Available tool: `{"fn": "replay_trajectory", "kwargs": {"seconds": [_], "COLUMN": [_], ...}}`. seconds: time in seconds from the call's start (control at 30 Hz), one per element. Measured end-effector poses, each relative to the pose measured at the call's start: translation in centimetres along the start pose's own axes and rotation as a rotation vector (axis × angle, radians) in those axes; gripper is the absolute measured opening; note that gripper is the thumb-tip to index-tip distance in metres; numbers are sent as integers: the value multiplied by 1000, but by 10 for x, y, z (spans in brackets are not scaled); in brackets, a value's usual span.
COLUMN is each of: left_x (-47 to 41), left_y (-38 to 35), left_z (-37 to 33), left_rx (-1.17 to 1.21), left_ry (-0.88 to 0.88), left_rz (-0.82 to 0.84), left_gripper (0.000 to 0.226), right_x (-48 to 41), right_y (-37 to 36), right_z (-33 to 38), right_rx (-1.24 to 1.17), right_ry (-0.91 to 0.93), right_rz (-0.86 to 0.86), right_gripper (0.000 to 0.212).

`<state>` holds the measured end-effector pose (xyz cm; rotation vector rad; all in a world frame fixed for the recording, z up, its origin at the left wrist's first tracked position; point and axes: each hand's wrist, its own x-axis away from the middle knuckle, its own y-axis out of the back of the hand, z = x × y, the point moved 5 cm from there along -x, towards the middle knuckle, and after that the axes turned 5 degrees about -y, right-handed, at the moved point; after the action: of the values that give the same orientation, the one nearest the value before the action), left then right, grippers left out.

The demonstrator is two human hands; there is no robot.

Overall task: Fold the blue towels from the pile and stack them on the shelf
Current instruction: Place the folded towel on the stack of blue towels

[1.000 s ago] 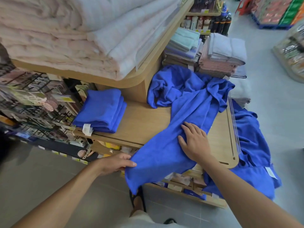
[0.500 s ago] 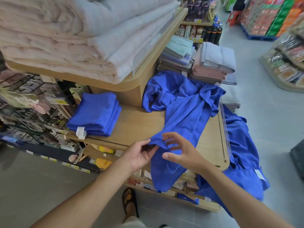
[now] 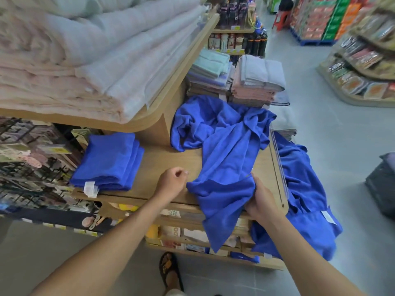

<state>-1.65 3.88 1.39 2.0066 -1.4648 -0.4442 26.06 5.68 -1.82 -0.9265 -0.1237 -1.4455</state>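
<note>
Both hands have drawn apart since half a second ago. The left hand (image 3: 173, 182) has let go of the corner it pinched and sits at the left edge of the blue towel (image 3: 228, 167). Its fingers are curled in and its grip seems empty, though blur makes that hard to confirm. The right hand (image 3: 261, 199) has dropped to the towel's right side, its grip closed around a bunched fold there.

That towel runs from the pile (image 3: 205, 122) at centre frame down across the shelf (image 3: 166, 159) and hangs over the front lip. Left of centre, the folded stack (image 3: 109, 161) lies on the same shelf, well apart from the hands, with a white tag at its near corner. More blue cloth (image 3: 305, 189) drapes off the shelf's right end, past a clear rail (image 3: 277, 167).

Behind the pile stand pastel towel stacks (image 3: 254, 80). Pale bedding (image 3: 74, 60) fills the upper left. A sandalled foot (image 3: 171, 272) shows at the bottom edge, and a dark bin (image 3: 382, 186) is cut off at the right edge.
</note>
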Motion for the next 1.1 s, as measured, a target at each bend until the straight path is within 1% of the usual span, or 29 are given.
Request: {"fn": "replay_trajectory", "kwargs": {"seconds": [0.07,0.1,0.17,0.23,0.3,0.33,0.37,0.43,0.47,0.5,0.53,0.6,0.63,0.67,0.7,0.73,0.77,0.8,0.83,0.87,0.9,0.93,0.97,1.0,1.1], "left_x": [-26,-39,-63,-83,-94,-96,-98,-96,-94,-93,-93,-91,-89,-85,-79,-69,-58,-44,-35,-26,-21,-15,-13,-12,-22], "left_y": [-14,-21,-32,-44,-53,-56,-59,-56,-50,-41,-28,6,23,43,58,64,62,55,42,29,18,8,3,1,2], "left_z": [-9,-16,-31,-43,-56,-62,-68,-86,-97,-111,-126,-155,-165,-171,-177,-181,-178,-170,-155,-134,-110,-87,-69,-57,-46], "left_rx": [-90,-126,-151,-124,-49,46,200,585,760,911,1027,1147,1123,1039,886,662,370,56,-227,-445,-584,-647,-656,-631,-505], "left_ry": [-12,-32,-76,-80,-34,17,82,226,264,267,225,34,-98,-270,-486,-705,-891,-974,-957,-889,-796,-706,-632,-581,-524], "left_rz": [106,143,169,184,190,195,207,248,271,288,295,260,214,161,141,176,224,295,395,506,596,646,648,614,353], "left_gripper": [22,21,21,28,27,24,23,23,25,28,29,22,21,19,17,23,32,34,29,25,26,31,34,36,31], "right_x": [1,2,6,12,17,18,18,18,19,20,21,24,25,27,28,29,29,29,28,26,23,21,19,18,18], "right_y": [-7,-10,-15,-18,-22,-24,-25,-25,-25,-25,-25,-25,-24,-25,-25,-24,-23,-23,-22,-21,-20,-19,-18,-18,-18], "right_z": [1,0,1,1,-2,-3,-4,-4,-3,-2,-1,0,0,0,0,0,0,-1,-2,-4,-5,-5,-6,-6,-6], "right_rx": [18,79,307,521,623,645,659,667,663,657,646,632,625,616,604,591,578,567,563,568,569,560,543,530,513], "right_ry": [47,86,226,410,507,534,550,566,558,550,547,555,571,585,596,602,602,596,589,581,570,554,536,526,519], "right_rz": [-18,-18,-26,-56,-62,-60,-57,-69,-71,-67,-51,-25,-20,-6,7,16,31,49,61,64,64,58,51,45,45], "right_gripper": [36,34,41,50,50,45,42,43,43,43,45,52,53,53,52,50,48,45,42,39,37,35,34,35,35]}}
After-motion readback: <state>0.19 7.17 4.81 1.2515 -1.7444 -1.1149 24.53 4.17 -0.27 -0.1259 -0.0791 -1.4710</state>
